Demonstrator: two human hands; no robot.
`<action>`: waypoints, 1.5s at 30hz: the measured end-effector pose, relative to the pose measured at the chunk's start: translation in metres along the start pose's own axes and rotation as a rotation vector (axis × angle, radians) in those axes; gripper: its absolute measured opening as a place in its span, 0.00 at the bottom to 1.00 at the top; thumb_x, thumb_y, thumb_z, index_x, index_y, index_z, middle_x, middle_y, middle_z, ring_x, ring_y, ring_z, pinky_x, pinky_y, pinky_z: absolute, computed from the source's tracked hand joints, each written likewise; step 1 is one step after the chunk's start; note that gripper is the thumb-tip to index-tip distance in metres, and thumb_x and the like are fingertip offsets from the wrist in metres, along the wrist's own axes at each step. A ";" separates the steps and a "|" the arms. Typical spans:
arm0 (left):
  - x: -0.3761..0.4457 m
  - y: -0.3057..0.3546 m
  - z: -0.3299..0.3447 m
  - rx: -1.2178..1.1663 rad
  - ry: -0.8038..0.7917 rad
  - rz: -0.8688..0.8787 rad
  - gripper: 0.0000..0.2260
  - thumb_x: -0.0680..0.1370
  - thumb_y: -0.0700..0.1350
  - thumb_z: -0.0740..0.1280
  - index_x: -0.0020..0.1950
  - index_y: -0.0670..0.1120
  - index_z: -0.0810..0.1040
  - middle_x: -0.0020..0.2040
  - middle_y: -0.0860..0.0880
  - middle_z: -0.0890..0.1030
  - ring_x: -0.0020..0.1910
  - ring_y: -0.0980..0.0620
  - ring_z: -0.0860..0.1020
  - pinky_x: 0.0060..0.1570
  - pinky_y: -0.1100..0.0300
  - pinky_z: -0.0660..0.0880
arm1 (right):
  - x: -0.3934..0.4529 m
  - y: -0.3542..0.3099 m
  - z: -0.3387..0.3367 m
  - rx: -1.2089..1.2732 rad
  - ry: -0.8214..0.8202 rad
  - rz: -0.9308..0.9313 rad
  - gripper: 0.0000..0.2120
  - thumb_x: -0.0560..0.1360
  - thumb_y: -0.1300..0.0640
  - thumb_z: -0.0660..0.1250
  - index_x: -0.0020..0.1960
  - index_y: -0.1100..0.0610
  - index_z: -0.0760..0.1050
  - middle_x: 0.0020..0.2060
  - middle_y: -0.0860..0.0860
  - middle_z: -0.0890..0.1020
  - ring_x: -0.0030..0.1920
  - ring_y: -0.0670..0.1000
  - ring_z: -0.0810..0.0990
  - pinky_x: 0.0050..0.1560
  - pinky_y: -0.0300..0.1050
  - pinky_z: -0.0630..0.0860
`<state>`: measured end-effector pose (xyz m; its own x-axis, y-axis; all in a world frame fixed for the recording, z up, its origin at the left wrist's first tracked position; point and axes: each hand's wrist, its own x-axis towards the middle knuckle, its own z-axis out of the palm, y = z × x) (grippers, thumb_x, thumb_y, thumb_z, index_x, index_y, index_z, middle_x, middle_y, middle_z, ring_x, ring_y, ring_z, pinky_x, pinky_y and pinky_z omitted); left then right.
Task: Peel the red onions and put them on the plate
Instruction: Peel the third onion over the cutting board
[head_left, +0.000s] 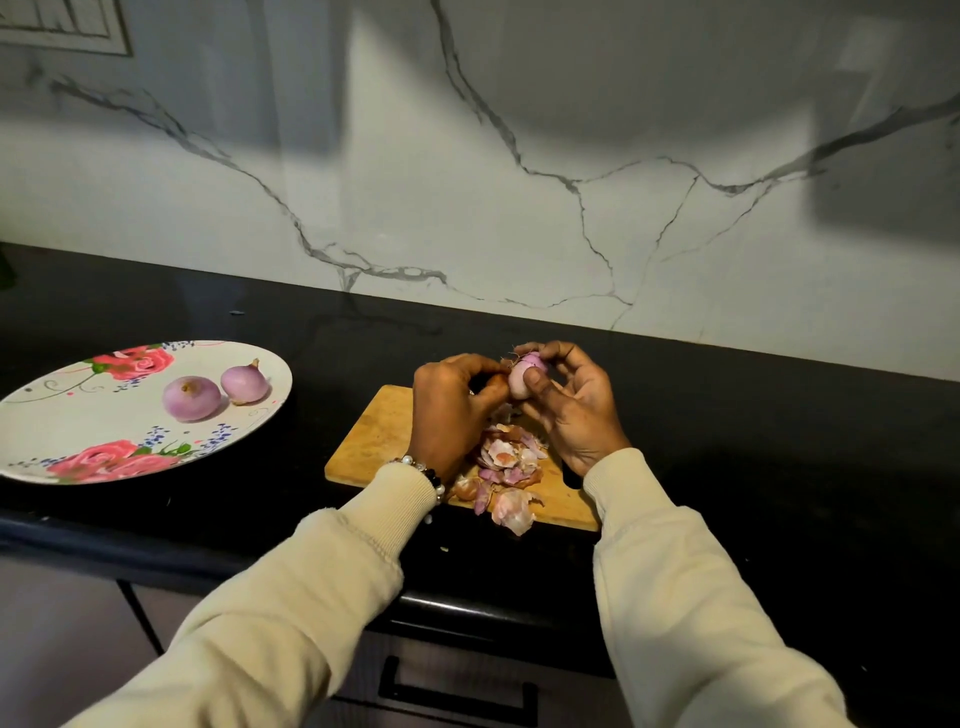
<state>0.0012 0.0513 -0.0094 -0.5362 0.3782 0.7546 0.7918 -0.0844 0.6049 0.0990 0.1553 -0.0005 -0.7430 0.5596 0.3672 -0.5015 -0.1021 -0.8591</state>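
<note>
Now both hands clamped on small half-peeled red onion (525, 378) above wooden chopping board (374, 436); left hand (451, 410) nearer floral white plate (62, 415), plate well left of board

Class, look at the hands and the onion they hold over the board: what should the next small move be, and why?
Probably pull away the last skin near the root. Both hands, left hand and right hand, grip the onion, which looks mostly peeled, with wispy roots and a bit of skin at its top. Two peeled onions already lie on the plate; this one would follow.
</note>
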 end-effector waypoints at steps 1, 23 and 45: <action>0.000 0.000 0.000 -0.010 0.000 -0.002 0.05 0.73 0.38 0.73 0.48 0.42 0.85 0.42 0.49 0.85 0.40 0.57 0.81 0.43 0.62 0.78 | 0.000 -0.001 0.001 0.026 0.009 0.012 0.08 0.76 0.69 0.65 0.51 0.58 0.72 0.52 0.53 0.82 0.55 0.54 0.82 0.50 0.50 0.83; -0.002 -0.001 -0.004 0.020 -0.072 0.182 0.10 0.74 0.46 0.71 0.49 0.41 0.85 0.40 0.47 0.83 0.36 0.53 0.80 0.37 0.56 0.78 | 0.001 -0.008 -0.003 0.019 0.045 0.121 0.10 0.81 0.65 0.61 0.58 0.56 0.76 0.51 0.55 0.82 0.52 0.54 0.83 0.47 0.50 0.83; 0.003 0.002 -0.008 0.024 0.051 0.151 0.05 0.76 0.38 0.68 0.48 0.40 0.84 0.42 0.48 0.83 0.39 0.57 0.78 0.41 0.69 0.73 | -0.001 -0.014 0.000 0.179 -0.007 0.172 0.11 0.82 0.64 0.56 0.58 0.62 0.76 0.55 0.60 0.80 0.54 0.59 0.83 0.47 0.56 0.84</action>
<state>-0.0012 0.0451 -0.0046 -0.4242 0.3152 0.8489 0.8709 -0.1148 0.4778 0.1068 0.1557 0.0111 -0.8268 0.5161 0.2236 -0.4374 -0.3401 -0.8324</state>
